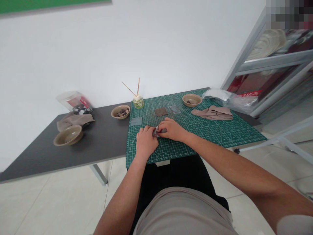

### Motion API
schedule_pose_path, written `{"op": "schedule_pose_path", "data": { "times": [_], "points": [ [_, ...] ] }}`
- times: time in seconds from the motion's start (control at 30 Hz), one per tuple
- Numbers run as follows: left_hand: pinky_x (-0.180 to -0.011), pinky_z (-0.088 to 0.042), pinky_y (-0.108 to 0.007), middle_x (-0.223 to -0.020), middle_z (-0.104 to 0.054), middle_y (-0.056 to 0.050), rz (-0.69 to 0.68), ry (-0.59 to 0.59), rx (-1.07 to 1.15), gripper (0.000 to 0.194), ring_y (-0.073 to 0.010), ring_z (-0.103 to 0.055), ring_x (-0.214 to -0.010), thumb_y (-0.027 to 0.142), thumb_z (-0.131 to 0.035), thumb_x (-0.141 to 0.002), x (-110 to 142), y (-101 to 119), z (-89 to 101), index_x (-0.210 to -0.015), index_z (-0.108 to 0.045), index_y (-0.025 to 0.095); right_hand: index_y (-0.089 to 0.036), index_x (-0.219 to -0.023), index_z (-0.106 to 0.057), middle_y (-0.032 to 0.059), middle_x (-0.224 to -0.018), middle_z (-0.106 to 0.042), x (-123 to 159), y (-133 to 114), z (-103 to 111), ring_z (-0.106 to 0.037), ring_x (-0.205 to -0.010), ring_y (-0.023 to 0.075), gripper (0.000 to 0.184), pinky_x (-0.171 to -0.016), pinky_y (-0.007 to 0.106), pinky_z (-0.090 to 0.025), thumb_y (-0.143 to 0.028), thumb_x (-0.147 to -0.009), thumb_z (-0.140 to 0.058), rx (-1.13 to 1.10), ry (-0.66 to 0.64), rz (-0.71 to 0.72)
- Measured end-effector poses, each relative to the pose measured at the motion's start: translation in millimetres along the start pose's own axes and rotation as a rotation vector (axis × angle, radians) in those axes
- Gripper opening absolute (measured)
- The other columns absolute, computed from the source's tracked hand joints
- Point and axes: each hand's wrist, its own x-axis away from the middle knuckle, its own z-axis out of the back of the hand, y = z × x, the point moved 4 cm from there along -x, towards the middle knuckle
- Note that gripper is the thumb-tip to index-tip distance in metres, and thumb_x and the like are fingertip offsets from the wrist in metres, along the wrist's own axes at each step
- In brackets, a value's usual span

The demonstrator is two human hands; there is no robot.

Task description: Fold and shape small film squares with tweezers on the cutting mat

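My left hand (146, 141) and my right hand (171, 129) meet over the near middle of a green cutting mat (215, 130). Both have their fingers closed on a small grey piece (156, 132) held between them, low on the mat. Most of that piece is hidden by my fingers. Farther back on the mat lie a grey square (136, 121), a brown square (160, 112) and another small grey square (175, 109).
A dark grey table (97, 143) carries the mat. On it stand a tan bowl (68, 135), a bowl with small pieces (120, 111), a third bowl (192, 100), a small jar with sticks (138, 101), folded tan cloth (212, 112), a plastic bag (225, 97) and a clear bag (74, 102).
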Motion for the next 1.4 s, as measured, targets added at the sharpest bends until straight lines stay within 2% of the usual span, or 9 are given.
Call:
{"op": "schedule_pose_path", "data": {
  "times": [0.17, 0.3, 0.5, 0.73, 0.97, 1.1, 1.2, 1.4],
  "points": [
    [-0.09, -0.042, -0.042, -0.121, -0.061, -0.007, 0.009, -0.017, -0.003, 0.034, -0.0267, -0.05, -0.111, 0.021, -0.05, -0.088, 0, 0, -1.0, -0.12, -0.06, 0.025, -0.02, -0.077, -0.072, 0.0013, -0.085, -0.071, 5, 6, 8, -0.05, -0.08, 0.0181, 0.007, -0.08, 0.033, -0.033, -0.024, -0.082, -0.07, 0.02, 0.02, -0.022],
    [-0.089, -0.042, -0.042, -0.12, -0.061, -0.007, 0.005, -0.009, -0.006, 0.034, -0.0266, -0.05, -0.111, 0.021, -0.05, -0.088, 0, 1, -0.9, -0.12, -0.06, 0.025, -0.02, -0.078, -0.073, 0.0027, -0.088, -0.071, -1, 9, 5, -0.049, -0.082, 0.0192, 0.011, -0.08, 0.034, -0.033, -0.029, -0.084, -0.07, 0.053, 0.058, -0.051],
    [-0.087, -0.043, -0.041, -0.118, -0.062, -0.007, -0.009, 0.006, -0.007, 0.031, -0.0265, -0.051, -0.108, 0.023, -0.049, -0.088, 0, 1, -0.3, -0.117, -0.061, 0.024, -0.019, -0.083, -0.073, 0.0025, -0.09, -0.071, -5, 0, -3, -0.052, -0.082, 0.0179, 0.01, -0.081, 0.033, -0.033, -0.027, -0.085, -0.069, 0.03, 0.028, 0.005],
    [-0.09, -0.043, -0.042, -0.12, -0.062, -0.007, 0.003, -0.007, -0.016, 0.033, -0.0267, -0.051, -0.111, 0.021, -0.049, -0.087, 0, 1, 0.4, -0.118, -0.061, 0.026, -0.019, -0.076, -0.07, 0.0005, -0.087, -0.071, 9, -4, 4, -0.056, -0.077, 0.015, 0.008, -0.083, 0.032, -0.032, -0.02, -0.083, -0.067, -0.065, 0.032, 0.017],
    [-0.088, -0.044, -0.042, -0.118, -0.062, -0.007, 0.006, -0.006, -0.015, 0.03, -0.0271, -0.052, -0.108, 0.023, -0.05, -0.088, 0, 1, -0.5, -0.116, -0.062, 0.026, -0.019, -0.081, -0.072, 0.0017, -0.088, -0.071, 1, -4, -1, -0.054, -0.08, 0.0167, 0.011, -0.082, 0.033, -0.033, -0.025, -0.087, -0.066, 0.015, 0.026, 0.063],
    [-0.089, -0.044, -0.04, -0.116, -0.063, -0.006, 0.01, 0.014, -0.008, 0.03, -0.0263, -0.052, -0.106, 0.022, -0.049, -0.088, 0, 0, -0.7, -0.114, -0.063, 0.024, -0.019, -0.083, -0.073, 0.0033, -0.088, -0.07, -5, 0, -3, -0.051, -0.081, 0.0182, 0.012, -0.081, 0.034, -0.033, -0.028, -0.086, -0.067, 0.073, 0.051, -0.016],
    [-0.09, -0.043, -0.04, -0.116, -0.063, -0.006, 0.008, 0.011, 0.0, 0.031, -0.0261, -0.052, -0.106, 0.021, -0.05, -0.087, 0, 0, -0.9, -0.116, -0.062, 0.024, -0.019, -0.079, -0.072, 0.0033, -0.086, -0.069, 0, 1, 0, -0.049, -0.082, 0.019, 0.011, -0.079, 0.033, -0.034, -0.027, -0.085, -0.067, 0.104, 0.091, -0.08],
    [-0.09, -0.042, -0.04, -0.119, -0.062, -0.007, 0.0, 0.02, 0.011, 0.033, -0.0264, -0.051, -0.109, 0.021, -0.05, -0.087, 0, 0, -0.7, -0.117, -0.062, 0.024, -0.019, -0.077, -0.07, 0.0033, -0.083, -0.067, 15, -9, 0, -0.048, -0.081, 0.0187, 0.011, -0.08, 0.033, -0.034, -0.026, -0.085, -0.067, 0.128, 0.119, -0.086]
  ]
}}
